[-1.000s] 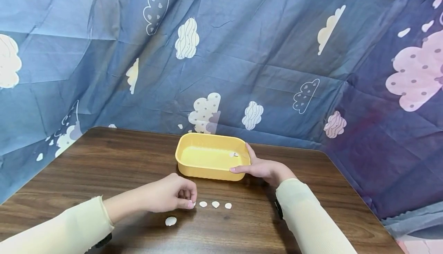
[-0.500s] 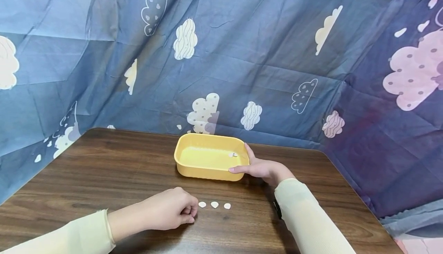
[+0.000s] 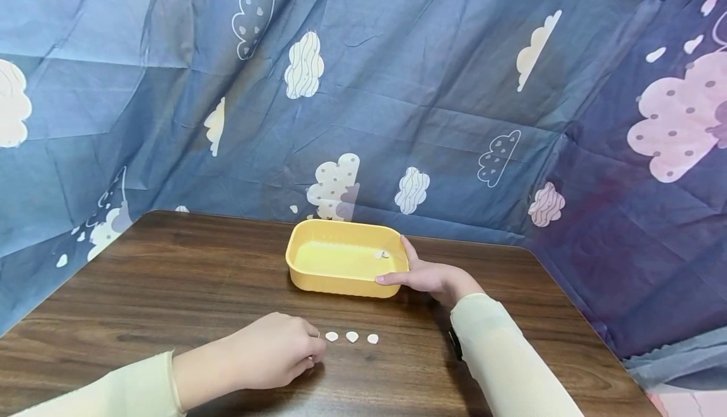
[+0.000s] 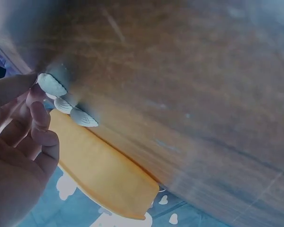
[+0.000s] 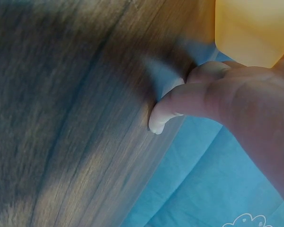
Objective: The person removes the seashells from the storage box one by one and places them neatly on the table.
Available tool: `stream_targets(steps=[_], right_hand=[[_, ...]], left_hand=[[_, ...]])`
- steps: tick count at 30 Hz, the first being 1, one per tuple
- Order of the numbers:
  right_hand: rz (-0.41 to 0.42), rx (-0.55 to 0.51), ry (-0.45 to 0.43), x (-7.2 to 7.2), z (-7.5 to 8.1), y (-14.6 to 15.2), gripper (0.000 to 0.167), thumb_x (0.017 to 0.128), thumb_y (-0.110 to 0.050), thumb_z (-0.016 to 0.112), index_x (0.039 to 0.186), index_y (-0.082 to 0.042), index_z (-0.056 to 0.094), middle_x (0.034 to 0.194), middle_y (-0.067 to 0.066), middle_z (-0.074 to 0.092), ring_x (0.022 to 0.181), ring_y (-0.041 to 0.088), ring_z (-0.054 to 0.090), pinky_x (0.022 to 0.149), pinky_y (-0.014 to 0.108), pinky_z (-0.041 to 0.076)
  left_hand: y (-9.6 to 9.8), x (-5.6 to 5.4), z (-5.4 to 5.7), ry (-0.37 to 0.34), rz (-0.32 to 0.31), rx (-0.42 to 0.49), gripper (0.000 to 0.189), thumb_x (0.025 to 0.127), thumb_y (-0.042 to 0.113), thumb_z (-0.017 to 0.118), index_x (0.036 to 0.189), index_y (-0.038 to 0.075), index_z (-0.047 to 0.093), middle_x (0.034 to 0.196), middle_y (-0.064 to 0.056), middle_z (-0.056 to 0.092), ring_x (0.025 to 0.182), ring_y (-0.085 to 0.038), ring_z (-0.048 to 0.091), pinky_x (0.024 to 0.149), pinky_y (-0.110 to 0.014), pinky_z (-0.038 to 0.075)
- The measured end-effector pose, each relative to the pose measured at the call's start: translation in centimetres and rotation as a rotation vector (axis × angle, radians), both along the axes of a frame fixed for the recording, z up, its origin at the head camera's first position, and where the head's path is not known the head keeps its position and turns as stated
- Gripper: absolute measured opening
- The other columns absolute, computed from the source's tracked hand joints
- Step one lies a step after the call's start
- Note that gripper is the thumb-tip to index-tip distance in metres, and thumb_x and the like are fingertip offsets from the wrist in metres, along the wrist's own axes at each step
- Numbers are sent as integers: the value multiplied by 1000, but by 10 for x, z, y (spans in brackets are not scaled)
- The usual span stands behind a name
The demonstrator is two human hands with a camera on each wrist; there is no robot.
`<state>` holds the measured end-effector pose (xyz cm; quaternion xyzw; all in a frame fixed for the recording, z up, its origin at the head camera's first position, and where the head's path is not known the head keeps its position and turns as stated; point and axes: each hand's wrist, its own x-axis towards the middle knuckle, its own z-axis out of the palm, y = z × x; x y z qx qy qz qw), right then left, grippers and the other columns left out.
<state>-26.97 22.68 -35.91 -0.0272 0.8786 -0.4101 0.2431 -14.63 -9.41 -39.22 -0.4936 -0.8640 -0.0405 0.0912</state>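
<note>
My left hand (image 3: 278, 351) is low over the table at the left end of a short row of white seashells. Between thumb and forefinger it pinches a ribbed white seashell (image 4: 51, 84), mostly hidden behind the fingers in the head view. In that view three row shells show: a left one (image 3: 332, 336), a middle one (image 3: 352, 337) and a right one (image 3: 372, 339). A sliver of another shell peeks out beside the fingers. My right hand (image 3: 428, 276) grips the right end of a yellow plastic box (image 3: 335, 284), thumb over the near rim.
Inside the box, small white shells (image 3: 382, 255) lie near its right end. The dark wood-grain table (image 3: 187, 278) extends around both hands. Behind it hangs a blue cloth (image 3: 363, 120) printed with clouds.
My left hand has moved from setting at the row's left end back toward me, and now pinches a shell. The ribbed shell seen earlier nearer me no longer shows there. The right hand stays put.
</note>
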Motion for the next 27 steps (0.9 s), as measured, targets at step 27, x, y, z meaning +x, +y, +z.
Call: stream_targets(steps=[27], right_hand=[[11, -2, 7, 0, 0, 1, 139, 79, -62, 87, 168, -38, -17, 176, 13, 6, 162, 34, 10, 131, 67, 13]], left_hand=[[0, 4, -7, 343, -222, 37, 16, 89, 20, 83, 81, 26, 70, 82, 15, 59, 77, -1, 61, 63, -17, 49]])
